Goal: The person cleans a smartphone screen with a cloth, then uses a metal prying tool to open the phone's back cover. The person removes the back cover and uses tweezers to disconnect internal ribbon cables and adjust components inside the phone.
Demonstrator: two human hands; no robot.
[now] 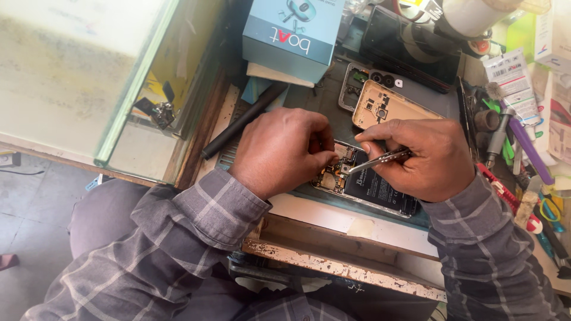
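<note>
left hand pins opened phone steady, grip on its edge | right hand pinches tweezers, tips probably at board, frame centre

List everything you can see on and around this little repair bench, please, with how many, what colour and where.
Opened phone: one, dark battery and bare circuit parts showing, on the mat under both hands.
Tweezers: one, silver, tips over the phone's circuit parts.
Back cover: one, gold, lying behind the phone.
Phone frame: one, grey, left of the gold cover.
Box: one, blue, at the top, resting on a stack.
Black rod: one, lying slantwise left of the mat.
Hand tools: several, mixed colours, heaped at the right.
Glass counter: one, pale, at the left.
Left hand: one, fingers on the phone's upper end.
Right hand: one, pinching the tweezers.
</note>
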